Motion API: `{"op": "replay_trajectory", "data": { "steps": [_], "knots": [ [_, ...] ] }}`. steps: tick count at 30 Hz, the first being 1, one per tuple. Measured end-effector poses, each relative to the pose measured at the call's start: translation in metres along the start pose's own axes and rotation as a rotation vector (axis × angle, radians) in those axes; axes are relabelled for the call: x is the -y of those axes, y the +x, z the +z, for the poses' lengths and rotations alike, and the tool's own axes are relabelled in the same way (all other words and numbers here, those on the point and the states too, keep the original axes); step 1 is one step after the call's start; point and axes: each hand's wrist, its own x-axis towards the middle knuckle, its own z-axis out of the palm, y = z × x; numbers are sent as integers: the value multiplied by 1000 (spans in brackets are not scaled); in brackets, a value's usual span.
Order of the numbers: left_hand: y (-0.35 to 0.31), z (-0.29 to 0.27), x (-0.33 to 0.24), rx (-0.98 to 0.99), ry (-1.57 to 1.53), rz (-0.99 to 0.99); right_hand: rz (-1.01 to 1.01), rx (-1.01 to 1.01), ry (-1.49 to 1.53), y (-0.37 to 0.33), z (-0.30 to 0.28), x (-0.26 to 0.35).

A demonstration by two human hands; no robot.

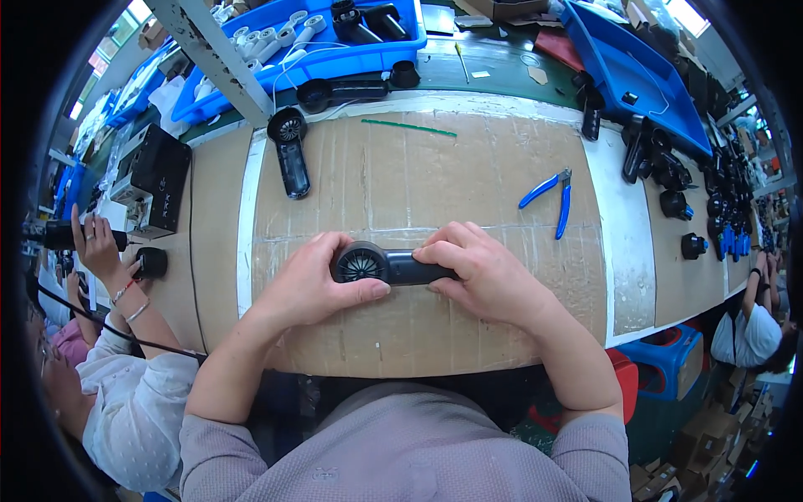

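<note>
Over the cardboard-covered table, both my hands hold a black hair dryer housing (403,268), lying sideways with its round, spoked grille toward the left. My left hand (316,280) is closed around the grille end, thumb along its near edge. At the handle end, my right hand (477,272) grips with thumb and fingers, covering the tip. A similar black housing (291,155) rests farther off to the left, grille up. Blue-handled side cutters (552,201) lie spread apart at the right, beyond my right hand.
A thin green strip (410,127) lies toward the cardboard's far edge. Behind it stand a blue bin (351,60) of white and black parts and a blue tray (644,79). Black parts (657,159) line the right. At left, a co-worker's hand (100,243) is near a black box (152,180).
</note>
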Motion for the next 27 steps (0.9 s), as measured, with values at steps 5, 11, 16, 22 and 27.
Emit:
{"op": "replay_trajectory", "data": {
  "steps": [5, 11, 16, 22, 27],
  "knots": [
    [-5, 4, 0, 7, 3, -24, 22, 26, -23, 0, 0, 0],
    [-21, 16, 4, -57, -8, 83, 75, 45, 11, -1, 2, 2],
    [-32, 27, 9, -122, 116, 178, 100, 12, 78, -9, 6, -3],
    [-39, 41, 25, -236, 266, 325, 165, 51, 292, -14, 1, -4],
    [-39, 49, 29, -297, 301, 385, 254, 44, 408, -13, 4, -5]
  ]
}}
